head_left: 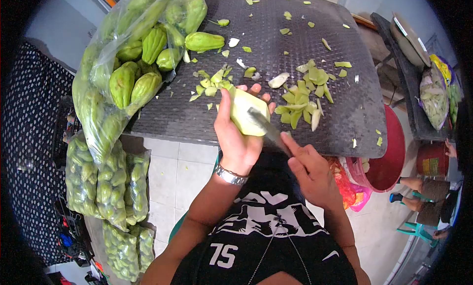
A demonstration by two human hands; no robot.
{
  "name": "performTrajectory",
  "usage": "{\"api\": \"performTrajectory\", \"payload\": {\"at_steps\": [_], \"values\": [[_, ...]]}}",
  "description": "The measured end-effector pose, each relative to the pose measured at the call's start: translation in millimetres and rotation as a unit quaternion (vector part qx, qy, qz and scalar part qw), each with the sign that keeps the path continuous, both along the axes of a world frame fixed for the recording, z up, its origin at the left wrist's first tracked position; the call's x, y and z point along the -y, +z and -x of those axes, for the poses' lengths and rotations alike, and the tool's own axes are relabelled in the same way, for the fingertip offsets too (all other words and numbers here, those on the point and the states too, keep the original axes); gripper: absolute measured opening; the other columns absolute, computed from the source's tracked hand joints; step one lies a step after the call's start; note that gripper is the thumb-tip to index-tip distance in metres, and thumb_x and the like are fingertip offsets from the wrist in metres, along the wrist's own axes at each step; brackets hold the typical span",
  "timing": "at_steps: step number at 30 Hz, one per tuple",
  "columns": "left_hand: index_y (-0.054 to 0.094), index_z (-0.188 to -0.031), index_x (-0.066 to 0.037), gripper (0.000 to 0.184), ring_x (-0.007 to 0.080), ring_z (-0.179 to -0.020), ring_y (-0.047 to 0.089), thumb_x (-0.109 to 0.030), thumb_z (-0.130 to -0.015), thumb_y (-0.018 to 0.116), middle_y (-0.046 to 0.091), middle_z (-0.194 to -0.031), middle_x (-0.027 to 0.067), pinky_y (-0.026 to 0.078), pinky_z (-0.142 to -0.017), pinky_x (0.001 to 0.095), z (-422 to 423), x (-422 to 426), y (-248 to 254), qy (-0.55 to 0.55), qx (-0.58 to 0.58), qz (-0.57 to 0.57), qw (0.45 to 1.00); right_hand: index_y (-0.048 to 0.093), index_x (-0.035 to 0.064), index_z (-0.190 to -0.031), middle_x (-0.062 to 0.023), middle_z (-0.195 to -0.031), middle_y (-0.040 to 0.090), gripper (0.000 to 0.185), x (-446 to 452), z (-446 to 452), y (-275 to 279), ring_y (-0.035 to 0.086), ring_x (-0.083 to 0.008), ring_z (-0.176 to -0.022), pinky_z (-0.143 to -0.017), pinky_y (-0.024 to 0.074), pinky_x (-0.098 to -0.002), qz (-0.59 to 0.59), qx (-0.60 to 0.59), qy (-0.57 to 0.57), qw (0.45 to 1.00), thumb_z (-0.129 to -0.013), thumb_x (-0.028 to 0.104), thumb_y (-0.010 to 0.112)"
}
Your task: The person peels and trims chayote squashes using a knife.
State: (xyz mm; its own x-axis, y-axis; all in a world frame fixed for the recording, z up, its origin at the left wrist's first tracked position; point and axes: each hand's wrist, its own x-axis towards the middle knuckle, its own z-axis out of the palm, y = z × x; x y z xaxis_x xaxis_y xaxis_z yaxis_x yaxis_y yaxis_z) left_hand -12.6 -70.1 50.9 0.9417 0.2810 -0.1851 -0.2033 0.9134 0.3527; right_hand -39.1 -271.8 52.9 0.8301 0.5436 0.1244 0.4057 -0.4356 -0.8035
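Note:
A peeled pale-green chayote (pixel 246 111) lies in my left hand (pixel 236 132), whose fingers wrap round its far side. My right hand (pixel 311 174) is closed on the handle of a knife (pixel 268 130), and the blade rests against the chayote's cut face. Beyond my hands, green peel pieces (pixel 298 95) are scattered in piles on the dark woven table (pixel 197 122). One unpeeled chayote (pixel 204 41) lies beside an open plastic bag of chayotes (pixel 125 83) at the table's left.
Packed bags of small green produce (pixel 96 176) stand at the left. A red tub (pixel 394 152) is under the table's right edge, near a pink bag (pixel 362 199). Farther right are a side table (pixel 401 78) with bagged vegetables (pixel 433 98) and another person's legs (pixel 419 196).

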Motion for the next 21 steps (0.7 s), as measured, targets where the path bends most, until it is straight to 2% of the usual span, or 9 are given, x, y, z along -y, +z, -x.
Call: {"api": "performTrajectory", "payload": {"at_steps": [2,4,7,9,10,13,14,17,21], "values": [[0.06,-0.115,-0.004,0.041,0.0371,-0.111,0.062,-0.043,-0.106,0.051,0.064,-0.115,0.0211,0.05,-0.102,0.0528,-3,-12,-12,-0.05,0.043,0.063,0.996,0.049,0.0152,-0.155,-0.0153,-0.091,0.061,0.046,6,-7,-4,0.062,-0.023,-0.068,-0.062,0.0518,-0.0383,-0.062,-0.109,-0.036,0.991,-0.11,0.026,0.047],[0.06,-0.115,-0.002,0.04,0.0383,-0.112,0.063,-0.04,-0.105,0.052,0.064,-0.114,0.0223,0.05,-0.103,0.054,-3,-17,-9,-0.066,-0.012,0.033,0.997,0.047,0.0108,-0.156,-0.0133,-0.092,0.065,0.047,11,-15,11,0.061,-0.0173,-0.064,-0.057,0.0511,-0.0349,-0.081,-0.331,-0.119,0.933,-0.112,0.027,0.043],[0.06,-0.116,0.001,0.04,0.0379,-0.114,0.063,-0.037,-0.105,0.053,0.064,-0.114,0.0207,0.049,-0.105,0.0547,-5,-20,-12,-0.086,-0.028,-0.008,0.996,0.045,0.0088,-0.156,-0.0097,-0.093,0.067,0.047,14,-24,15,0.058,-0.0118,-0.059,-0.052,0.0496,-0.0319,-0.139,-0.379,-0.096,0.91,-0.113,0.028,0.042],[0.06,-0.116,0.0,0.04,0.037,-0.114,0.063,-0.037,-0.105,0.053,0.065,-0.114,0.0197,0.049,-0.105,0.0536,-6,-20,-14,-0.092,-0.008,-0.023,0.995,0.047,0.0118,-0.156,-0.0112,-0.093,0.065,0.048,12,-21,16,0.063,-0.0167,-0.063,-0.056,0.0519,-0.0349,-0.033,-0.291,-0.043,0.955,-0.111,0.029,0.046],[0.06,-0.115,-0.001,0.048,0.0362,-0.112,0.064,-0.047,-0.107,0.049,0.067,-0.114,0.0187,0.049,-0.106,0.0519,-5,-17,-9,-0.063,-0.05,-0.079,0.994,0.047,0.0134,-0.155,-0.012,-0.093,0.065,0.048,12,-18,17,0.065,-0.0191,-0.065,-0.058,0.0531,-0.0364,0.021,-0.244,-0.017,0.969,-0.111,0.03,0.048],[0.06,-0.112,-0.003,0.056,0.0335,-0.105,0.067,-0.055,-0.109,0.04,0.069,-0.107,0.018,0.052,-0.1,0.0485,-7,-14,-7,-0.053,-0.008,-0.029,0.998,0.05,0.0202,-0.155,-0.0144,-0.094,0.061,0.05,-5,-3,21,0.068,-0.0292,-0.073,-0.066,0.0553,-0.0417,0.123,0.064,0.023,0.99,-0.107,0.033,0.057],[0.06,-0.112,-0.002,0.064,0.0352,-0.106,0.067,-0.061,-0.109,0.034,0.069,-0.108,0.0191,0.052,-0.099,0.0485,-6,-12,-4,-0.032,-0.025,-0.029,0.999,0.052,0.026,-0.153,-0.0158,-0.095,0.058,0.052,-10,1,25,0.067,-0.036,-0.079,-0.072,0.0555,-0.0448,0.14,0.027,0.0,0.99,-0.103,0.035,0.061],[0.059,-0.109,-0.002,0.064,0.0375,-0.106,0.067,-0.061,-0.108,0.035,0.069,-0.107,0.0198,0.052,-0.098,0.0489,-6,-11,-7,-0.018,0.011,-0.024,0.999,0.052,0.0263,-0.153,-0.0154,-0.095,0.058,0.052,-12,4,21,0.066,-0.0345,-0.079,-0.071,0.0553,-0.0447,0.145,0.014,-0.006,0.989,-0.103,0.036,0.061],[0.06,-0.105,-0.004,0.065,0.0399,-0.11,0.064,-0.063,-0.107,0.034,0.068,-0.114,0.0211,0.048,-0.103,0.0517,-7,-12,-17,-0.015,0.008,-0.012,1.0,0.052,0.0262,-0.154,-0.0154,-0.095,0.057,0.052,-13,7,18,0.066,-0.0338,-0.08,-0.073,0.0552,-0.044,0.182,0.087,-0.044,0.978,-0.103,0.035,0.062]]}}
